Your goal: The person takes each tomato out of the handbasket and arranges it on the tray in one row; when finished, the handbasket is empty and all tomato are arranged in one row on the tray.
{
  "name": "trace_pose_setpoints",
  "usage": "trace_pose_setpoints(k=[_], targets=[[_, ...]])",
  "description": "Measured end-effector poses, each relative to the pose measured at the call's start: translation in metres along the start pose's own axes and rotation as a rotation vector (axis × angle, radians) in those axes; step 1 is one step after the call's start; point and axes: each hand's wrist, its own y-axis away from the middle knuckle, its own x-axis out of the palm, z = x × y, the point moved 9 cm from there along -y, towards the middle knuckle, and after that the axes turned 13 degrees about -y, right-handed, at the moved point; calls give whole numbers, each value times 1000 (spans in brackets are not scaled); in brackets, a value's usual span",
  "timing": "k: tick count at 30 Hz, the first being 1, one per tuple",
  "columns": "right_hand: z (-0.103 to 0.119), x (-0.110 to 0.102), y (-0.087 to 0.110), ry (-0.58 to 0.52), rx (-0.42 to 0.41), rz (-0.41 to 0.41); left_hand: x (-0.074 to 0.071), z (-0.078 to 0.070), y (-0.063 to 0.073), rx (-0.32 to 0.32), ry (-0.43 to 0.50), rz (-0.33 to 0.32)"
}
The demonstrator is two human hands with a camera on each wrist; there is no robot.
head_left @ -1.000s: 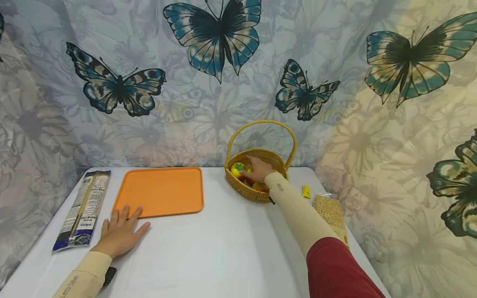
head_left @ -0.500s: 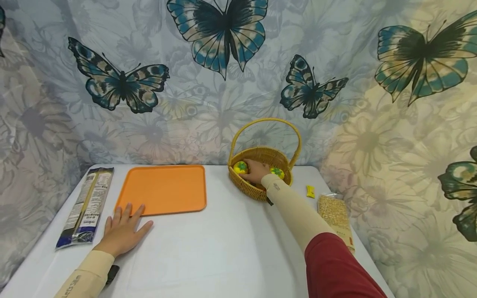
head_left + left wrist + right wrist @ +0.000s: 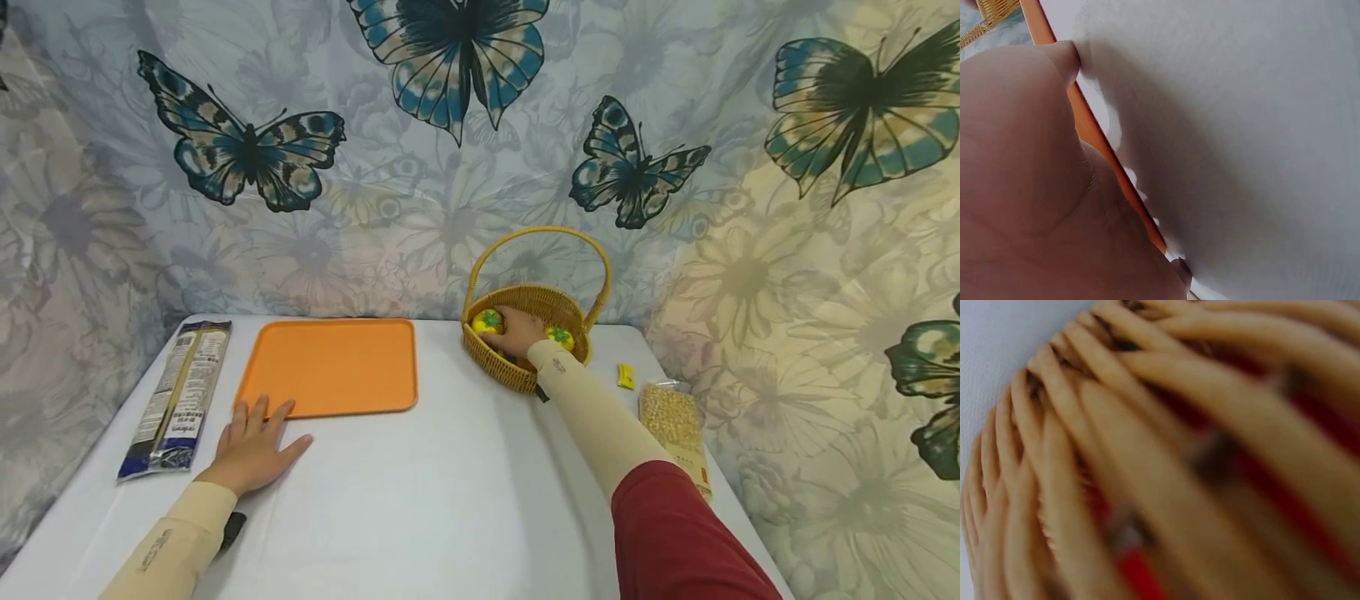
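Note:
My right hand (image 3: 517,332) reaches down into a yellow wicker basket (image 3: 489,357) with a tall arched handle. Yellow fruit-like pieces with green tops show on either side of it: one (image 3: 489,320) by the thumb, another (image 3: 559,337) near the wrist. The fingertips are hidden inside, and I cannot tell whether they hold anything. Woven wall (image 3: 1147,469) fills the right wrist view, with red showing through its gaps. My left hand (image 3: 253,450) lies with spread fingers at the near left corner of an orange tray (image 3: 337,362).
A long printed packet (image 3: 176,400) lies left of the tray. Right of the basket are a small yellow packet (image 3: 626,376) and a clear bag of pale grains (image 3: 672,421). The white table (image 3: 420,500) ends at a butterfly-print cloth (image 3: 375,250) behind.
My right hand has gone deeper into the basket, its fingers now out of sight, and the right-hand fruit-like piece has come into view. The left hand stays by the tray. The head view has shifted slightly.

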Motion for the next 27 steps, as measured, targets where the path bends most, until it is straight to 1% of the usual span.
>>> trace_pose_setpoints(k=[2, 4, 6, 8, 10, 12, 14, 15, 16, 18, 19, 21, 22, 24, 27], targets=[[0, -6, 4, -17, 6, -14, 3, 0, -2, 1, -1, 10], [4, -17, 9, -40, 23, -27, 6, 1, -5, 7, -1, 17], [9, -32, 16, -77, 42, -57, 7, 2, -8, 7, -9, 22], [20, -49, 23, -98, 34, -106, 8, 4, -9, 7, -12, 21], [36, -66, 32, -109, -16, -191, 7, 5, -9, 3, -21, 21], [59, -79, 43, -110, -96, -282, 7, 5, -7, -2, -25, 27], [94, -87, 52, -85, -207, -354, 4, 6, -7, -2, -15, 23], [112, -86, 55, -77, -257, -371, 2, 5, -6, 1, -9, 21], [130, -81, 58, -75, -302, -369, 2, 6, -6, -2, -9, 19], [162, -65, 58, -72, -361, -328, 2, 6, -5, -5, -8, 18], [176, -53, 57, -75, -374, -295, 2, 6, -6, -5, -8, 15], [194, -26, 50, -88, -368, -216, 2, 7, -7, -10, -15, 14], [198, -11, 46, -91, -351, -176, 2, 7, -8, -13, -23, 15], [199, 20, 41, -71, -311, -111, 2, 7, -9, -16, -30, 22], [190, 65, 37, -18, -258, -31, 3, 7, -9, -31, -41, 34]])
